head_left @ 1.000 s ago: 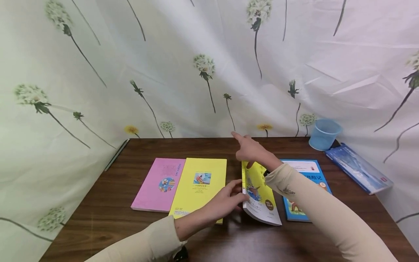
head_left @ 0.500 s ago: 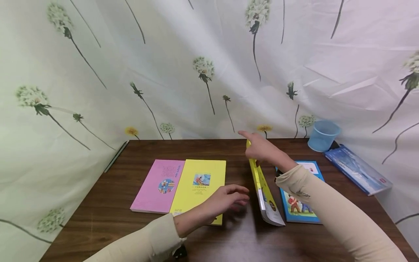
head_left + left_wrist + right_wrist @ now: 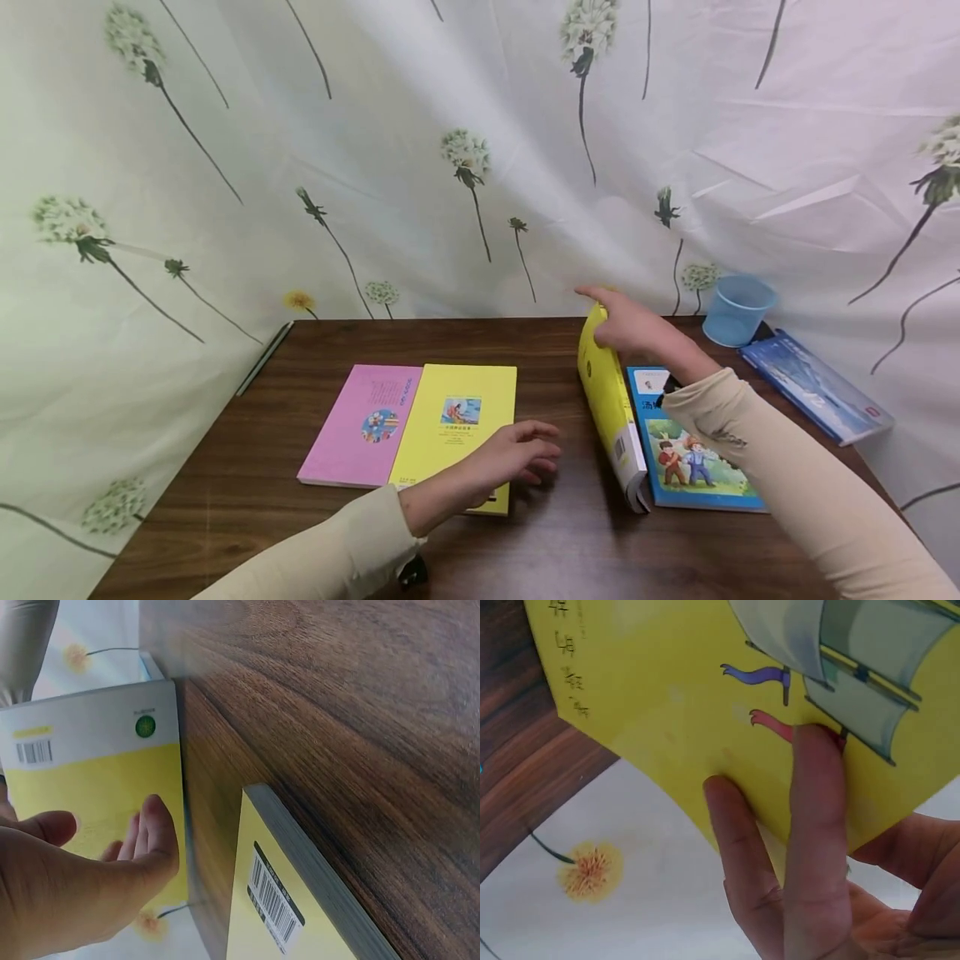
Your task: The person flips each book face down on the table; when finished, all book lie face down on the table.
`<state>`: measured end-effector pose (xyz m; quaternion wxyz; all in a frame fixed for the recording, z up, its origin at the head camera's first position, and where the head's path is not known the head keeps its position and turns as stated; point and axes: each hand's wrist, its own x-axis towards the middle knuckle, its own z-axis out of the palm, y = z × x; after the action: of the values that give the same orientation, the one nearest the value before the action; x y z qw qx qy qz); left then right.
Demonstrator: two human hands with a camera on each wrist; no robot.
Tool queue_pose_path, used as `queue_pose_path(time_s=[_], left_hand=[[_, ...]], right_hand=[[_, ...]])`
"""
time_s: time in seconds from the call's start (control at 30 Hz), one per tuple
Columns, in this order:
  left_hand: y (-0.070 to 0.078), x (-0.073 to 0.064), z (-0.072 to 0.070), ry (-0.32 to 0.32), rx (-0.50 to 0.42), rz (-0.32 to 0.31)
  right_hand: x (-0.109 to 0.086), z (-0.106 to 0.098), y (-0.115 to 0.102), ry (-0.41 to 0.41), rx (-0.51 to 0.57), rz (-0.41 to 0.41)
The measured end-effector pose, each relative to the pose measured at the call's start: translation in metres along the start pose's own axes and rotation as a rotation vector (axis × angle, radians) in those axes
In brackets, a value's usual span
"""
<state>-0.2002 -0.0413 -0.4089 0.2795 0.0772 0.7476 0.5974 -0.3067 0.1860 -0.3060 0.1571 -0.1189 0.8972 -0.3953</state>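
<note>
My right hand (image 3: 641,329) pinches the far top corner of a yellow book (image 3: 602,379), which stands on edge with its back cover turned left. In the right wrist view, fingers lie against its front cover (image 3: 652,712), printed with a sailing ship, and the thumb is on the other side. My left hand (image 3: 512,457) has relaxed fingers and holds nothing. It hovers at the right edge of another yellow book (image 3: 442,450), which lies flat. The left wrist view shows the standing book's back cover (image 3: 90,780) beyond my left hand, with a barcode and green emblem.
Left of the flat yellow book lies a pink book (image 3: 360,429). A blue book (image 3: 693,467) with cartoon children lies right of the standing one, partly behind my right sleeve. Farther right are a blue cup (image 3: 738,312) and a blue-white book (image 3: 817,387). A floral curtain (image 3: 375,167) hangs behind the table.
My right hand has raised the yellow book from a low slant onto its edge and moved it right. My left hand has let go of its near edge and drawn slightly left.
</note>
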Motion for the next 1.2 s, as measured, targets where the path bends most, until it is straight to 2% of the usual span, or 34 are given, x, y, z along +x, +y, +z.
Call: queue_pose_path(time_s=[0.27, 0.47, 0.77, 0.97, 1.2], left_hand=[[0.002, 0.0, 0.005, 0.009, -0.047, -0.079], [0.001, 0.002, 0.009, 0.043, -0.053, -0.084], [-0.002, 0.006, 0.01, 0.062, -0.097, -0.111], [-0.003, 0.006, 0.002, 0.067, -0.123, -0.128], [-0.006, 0.001, -0.005, 0.113, -0.106, -0.134]], right_hand=[[-0.006, -0.016, 0.004, 0.042, 0.186, -0.005], [-0.005, -0.017, 0.011, 0.075, 0.293, 0.016], [-0.007, -0.02, 0.014, 0.136, 0.35, 0.003], [-0.009, -0.021, 0.017, 0.166, 0.39, -0.021], [-0.011, -0.022, 0.027, 0.161, 0.35, -0.014]])
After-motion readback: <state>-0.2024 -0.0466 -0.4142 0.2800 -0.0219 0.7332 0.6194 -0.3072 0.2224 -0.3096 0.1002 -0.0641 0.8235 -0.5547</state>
